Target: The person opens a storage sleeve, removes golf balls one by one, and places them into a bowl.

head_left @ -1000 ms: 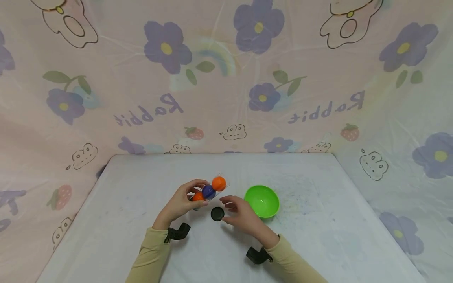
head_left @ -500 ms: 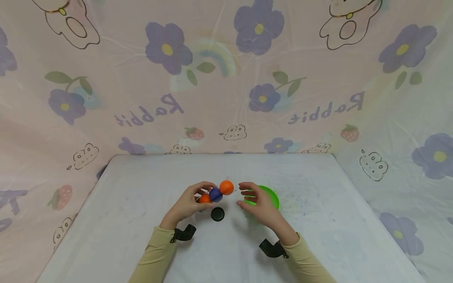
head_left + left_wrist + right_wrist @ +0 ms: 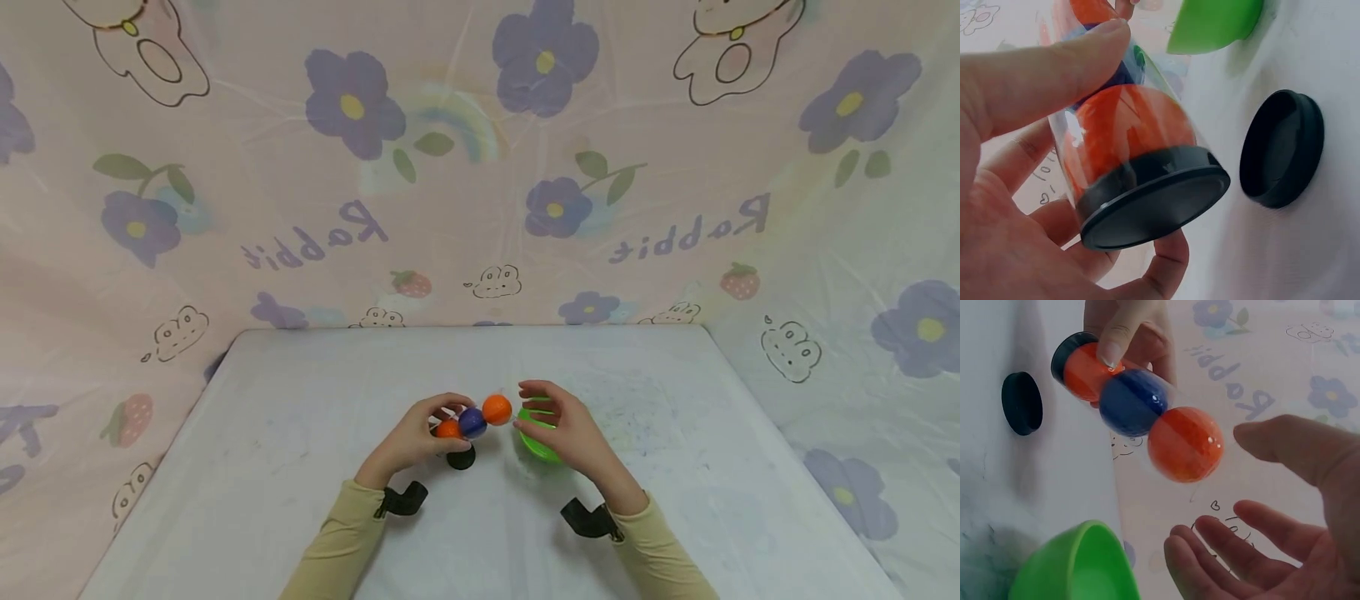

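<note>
My left hand [image 3: 411, 437] grips a clear tube [image 3: 1172, 97] tilted sideways above the table. Inside it sit an orange ball [image 3: 1132, 134], a blue ball [image 3: 1133, 402] and another orange ball [image 3: 1186, 445] toward the right end. A black cap [image 3: 1157, 209] closes the tube's left end. Holding nothing, my right hand [image 3: 573, 429] has its fingers spread just past the tube's right end, partly in front of the green bowl [image 3: 538, 442]. A loose black lid [image 3: 1022, 403] lies on the table beneath the tube, partly hidden by my left hand in the head view.
A white-covered table [image 3: 300, 392] spreads beneath both hands. Behind it hangs a pink patterned cloth [image 3: 450, 208]. Black wrist-worn pieces [image 3: 591, 518] stick out from both sleeves.
My left hand has moved right with the tube, which now lies more level. From beside the loose lid, my right hand has moved right and away, in front of the bowl.
</note>
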`<state>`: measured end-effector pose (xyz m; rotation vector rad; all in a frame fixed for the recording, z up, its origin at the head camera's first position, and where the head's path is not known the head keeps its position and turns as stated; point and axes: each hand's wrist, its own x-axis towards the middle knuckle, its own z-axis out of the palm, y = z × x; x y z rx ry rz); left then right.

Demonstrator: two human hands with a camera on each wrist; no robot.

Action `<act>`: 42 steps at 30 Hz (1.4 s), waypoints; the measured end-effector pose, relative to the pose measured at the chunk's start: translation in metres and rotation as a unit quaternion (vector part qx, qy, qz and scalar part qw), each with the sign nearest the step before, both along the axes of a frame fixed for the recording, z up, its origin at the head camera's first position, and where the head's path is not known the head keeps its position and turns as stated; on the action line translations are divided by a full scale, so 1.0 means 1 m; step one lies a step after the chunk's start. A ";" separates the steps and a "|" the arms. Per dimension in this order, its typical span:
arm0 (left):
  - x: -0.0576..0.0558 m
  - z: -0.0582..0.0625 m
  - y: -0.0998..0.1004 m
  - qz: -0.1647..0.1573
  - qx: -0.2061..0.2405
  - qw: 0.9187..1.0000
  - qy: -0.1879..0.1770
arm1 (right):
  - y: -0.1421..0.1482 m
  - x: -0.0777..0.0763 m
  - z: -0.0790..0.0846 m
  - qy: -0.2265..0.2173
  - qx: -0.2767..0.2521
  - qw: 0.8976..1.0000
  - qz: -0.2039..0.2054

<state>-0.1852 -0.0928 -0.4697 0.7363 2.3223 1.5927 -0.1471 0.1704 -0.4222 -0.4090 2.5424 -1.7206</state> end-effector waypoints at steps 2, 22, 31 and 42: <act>0.000 -0.001 0.002 -0.003 -0.006 1.000 0.007 | 0.001 0.000 -0.001 -0.008 0.000 1.000 0.002; -0.001 0.001 0.012 -0.008 -0.027 0.999 0.031 | 0.005 -0.001 -0.008 -0.049 -0.013 0.999 0.008; -0.005 0.014 0.014 -0.012 -0.034 0.999 0.040 | 0.009 -0.003 -0.012 -0.067 -0.044 0.997 0.004; -0.010 0.022 0.015 0.009 -0.013 1.000 0.022 | 0.014 -0.002 -0.007 -0.083 -0.078 0.993 0.002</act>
